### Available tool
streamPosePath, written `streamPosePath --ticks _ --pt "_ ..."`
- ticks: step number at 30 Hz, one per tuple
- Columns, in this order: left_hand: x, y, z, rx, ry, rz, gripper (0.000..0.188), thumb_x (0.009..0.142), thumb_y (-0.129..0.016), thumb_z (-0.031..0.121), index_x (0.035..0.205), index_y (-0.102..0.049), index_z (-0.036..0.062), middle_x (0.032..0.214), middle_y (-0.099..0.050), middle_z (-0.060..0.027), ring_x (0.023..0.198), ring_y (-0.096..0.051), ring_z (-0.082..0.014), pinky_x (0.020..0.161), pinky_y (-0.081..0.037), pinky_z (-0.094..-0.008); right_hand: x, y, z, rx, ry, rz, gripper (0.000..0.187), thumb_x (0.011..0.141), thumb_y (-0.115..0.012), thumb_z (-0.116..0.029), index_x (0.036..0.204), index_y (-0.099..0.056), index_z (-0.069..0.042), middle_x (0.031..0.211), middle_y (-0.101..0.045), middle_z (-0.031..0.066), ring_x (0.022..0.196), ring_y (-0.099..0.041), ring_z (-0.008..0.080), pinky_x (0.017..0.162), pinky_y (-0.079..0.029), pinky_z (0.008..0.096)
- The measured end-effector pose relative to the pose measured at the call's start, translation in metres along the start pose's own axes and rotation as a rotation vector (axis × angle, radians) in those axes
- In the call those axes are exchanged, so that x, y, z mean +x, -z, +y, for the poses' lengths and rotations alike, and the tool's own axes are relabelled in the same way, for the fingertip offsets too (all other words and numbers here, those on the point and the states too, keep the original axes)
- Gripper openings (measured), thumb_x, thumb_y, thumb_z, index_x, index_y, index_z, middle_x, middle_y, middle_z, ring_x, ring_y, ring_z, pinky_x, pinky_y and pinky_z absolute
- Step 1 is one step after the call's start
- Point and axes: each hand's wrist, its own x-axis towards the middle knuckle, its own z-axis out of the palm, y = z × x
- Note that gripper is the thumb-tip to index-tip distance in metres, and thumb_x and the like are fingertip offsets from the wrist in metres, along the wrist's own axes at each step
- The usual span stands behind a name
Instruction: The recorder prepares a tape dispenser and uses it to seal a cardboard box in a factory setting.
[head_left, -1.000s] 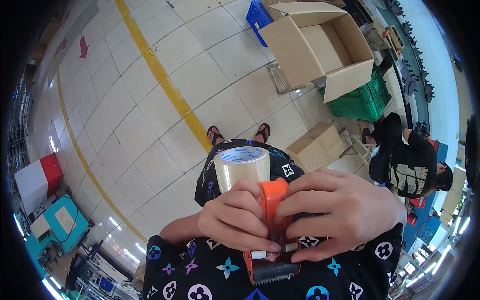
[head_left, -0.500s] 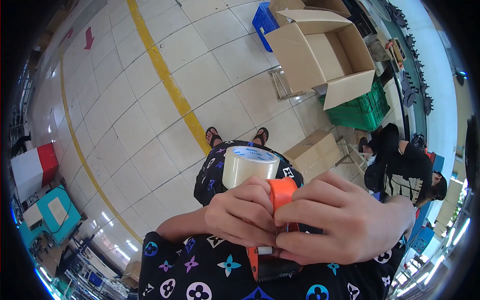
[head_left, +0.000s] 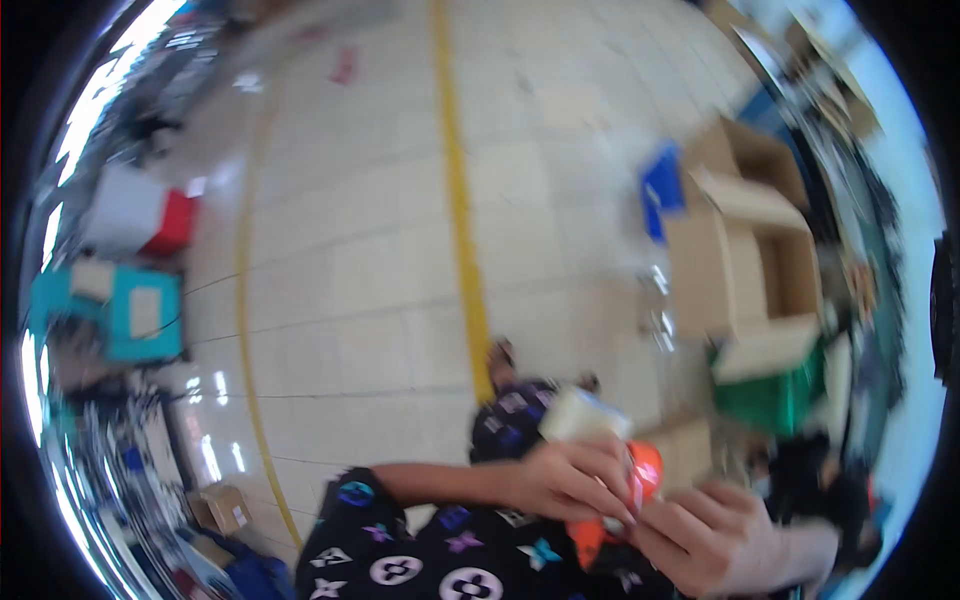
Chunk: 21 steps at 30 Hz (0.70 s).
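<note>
Wrapping fingers round an orange dispenser (head_left: 648,466), left hand (head_left: 577,482) adjoins right hand (head_left: 708,535), whose grip is unclear.

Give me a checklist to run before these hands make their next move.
1. Left hand gripping the orange tape dispenser: ok, fingers are closed at it.
2. Right hand gripping it too: cannot tell, fingers meet there but blur.
3. Tape roll in view: ok, partly visible beyond the left hand.
4. Roll seated on the dispenser: cannot tell, hidden by fingers.
5. View sharp enough for fine work: not ok, blurred.
</note>
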Motion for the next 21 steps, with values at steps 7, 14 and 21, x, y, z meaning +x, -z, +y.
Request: streamPosePath --ticks 7,14,21 --pt "-0.019 -0.015 -0.006 0.039 0.145 0.097 0.018 0.073 -0.069 -0.005 0.089 -0.072 0.0023 0.089 -0.067 -0.0050 0.090 -0.056 -0.0223 0.086 -0.046 -0.0339 -0.005 -0.010 -0.005 0.268 -0.156 -0.007 0.015 0.080 -0.069 -0.002 0.094 -0.064 0.001 0.099 -0.060 0.0130 0.082 -0.063 0.0305 0.072 -0.052 0.0374" --pt "-0.010 -0.016 -0.007 0.105 0.134 0.081 0.012 0.076 -0.069 -0.003 0.086 -0.071 0.0014 0.089 -0.067 -0.0056 0.091 -0.057 -0.0239 0.082 -0.048 -0.0336 -0.006 -0.011 0.018 0.657 -0.352 -0.200 0.015 0.083 -0.072 -0.010 0.094 -0.066 0.000 0.104 -0.064 0.0121 0.084 -0.068 0.0251 0.067 -0.054 0.0319" --pt "-0.013 0.011 0.009 0.300 0.150 -0.056 0.024 0.072 -0.073 -0.003 0.095 -0.070 0.0040 0.104 -0.065 -0.0095 0.102 -0.060 -0.0299 0.088 -0.051 -0.0378 0.004 -0.036 0.038 0.914 -0.281 -0.132 0.014 0.078 -0.068 -0.003 0.086 -0.056 0.000 0.082 -0.053 0.0133 0.069 -0.058 0.0273 0.063 -0.049 0.0362"
